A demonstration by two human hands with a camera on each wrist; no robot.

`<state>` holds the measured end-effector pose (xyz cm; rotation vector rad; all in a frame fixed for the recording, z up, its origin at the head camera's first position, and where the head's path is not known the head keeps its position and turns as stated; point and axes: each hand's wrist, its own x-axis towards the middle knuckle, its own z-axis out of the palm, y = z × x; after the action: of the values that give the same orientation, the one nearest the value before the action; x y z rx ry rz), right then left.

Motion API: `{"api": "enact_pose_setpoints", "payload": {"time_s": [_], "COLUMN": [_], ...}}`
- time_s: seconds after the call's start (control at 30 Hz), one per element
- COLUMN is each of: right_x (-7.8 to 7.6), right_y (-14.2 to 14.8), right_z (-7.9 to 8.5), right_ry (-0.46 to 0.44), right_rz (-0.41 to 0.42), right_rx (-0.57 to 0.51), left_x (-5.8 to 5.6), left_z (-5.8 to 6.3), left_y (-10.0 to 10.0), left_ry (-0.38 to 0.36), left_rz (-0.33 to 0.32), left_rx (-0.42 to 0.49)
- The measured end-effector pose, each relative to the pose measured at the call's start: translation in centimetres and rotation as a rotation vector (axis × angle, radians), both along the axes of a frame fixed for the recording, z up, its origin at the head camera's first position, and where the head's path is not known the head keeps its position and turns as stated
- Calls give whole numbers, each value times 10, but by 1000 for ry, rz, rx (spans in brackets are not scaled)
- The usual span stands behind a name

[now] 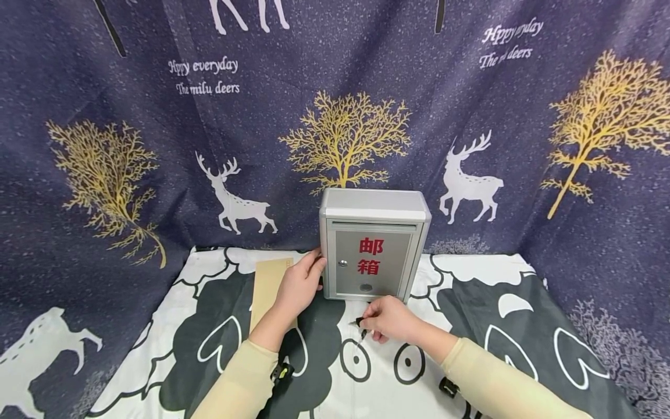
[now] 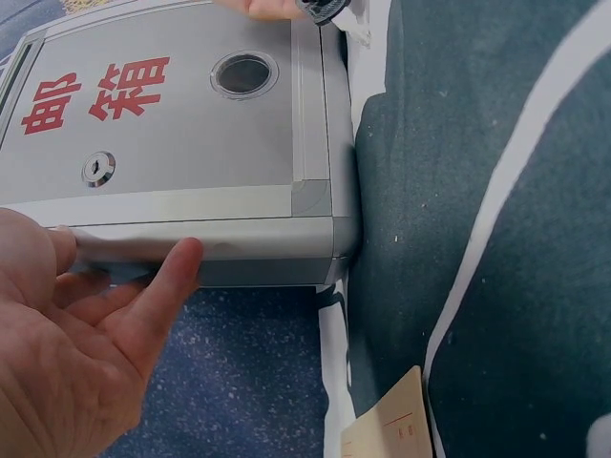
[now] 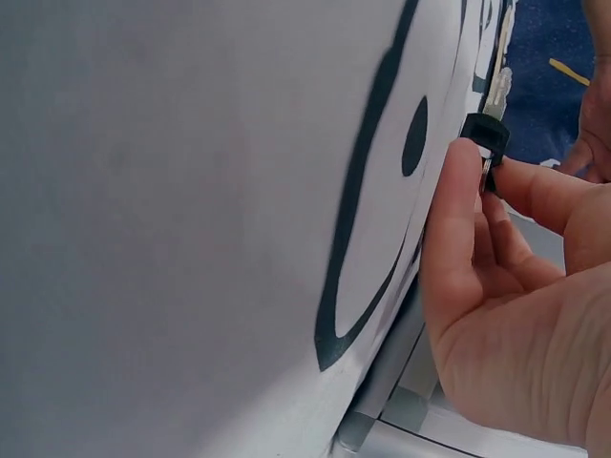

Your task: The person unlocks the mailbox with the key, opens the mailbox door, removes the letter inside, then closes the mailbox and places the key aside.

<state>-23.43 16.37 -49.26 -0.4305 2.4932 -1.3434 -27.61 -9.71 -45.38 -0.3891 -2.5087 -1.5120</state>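
A silver mailbox (image 1: 373, 203) with red characters, a front slot and a lock (image 1: 342, 263) stands upright on the patterned cloth, its door closed. Against its left side rests my left hand (image 1: 300, 283), fingertips touching the side wall and edge; in the left wrist view some of those fingers (image 2: 181, 262) are partly hidden by the box. My right hand (image 1: 391, 319) is low in front of the mailbox's bottom edge. Between thumb and finger it pinches a key with a black head (image 3: 486, 134), the metal blade pointing away from the fingertips.
A tan paper envelope (image 1: 268, 285) lies left of the mailbox, partly covered by my left forearm. Behind stands a dark blue curtain (image 1: 377, 70) printed with deer and golden trees. The black and white cloth (image 1: 220, 326) covers the table.
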Motion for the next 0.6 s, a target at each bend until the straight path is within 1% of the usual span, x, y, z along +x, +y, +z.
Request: {"api": "enact_pose_setpoints", "payload": {"time_s": [0.17, 0.23, 0.33, 0.4, 0.47, 0.5, 0.6], "right_x": [2, 2, 2, 2, 0, -3, -16], "right_y": [-1, -1, -1, 0, 2, 4, 11], "right_z": [2, 2, 2, 2, -2, -6, -26], "right_ry": [87, 133, 226, 277, 322, 335, 360], "right_rz": [8, 11, 13, 15, 23, 24, 31], "right_rx": [103, 148, 225, 257, 270, 274, 264], "left_x": [0, 0, 0, 0, 0, 0, -1], "left_z": [0, 0, 1, 0, 0, 0, 0], "left_y": [0, 0, 1, 1, 1, 1, 0], "left_ry": [-1, -3, -4, -5, -3, -3, -3], "left_rz": [-1, 0, 0, 1, 0, 0, -2], "left_rx": [1, 3, 4, 5, 5, 5, 5]}}
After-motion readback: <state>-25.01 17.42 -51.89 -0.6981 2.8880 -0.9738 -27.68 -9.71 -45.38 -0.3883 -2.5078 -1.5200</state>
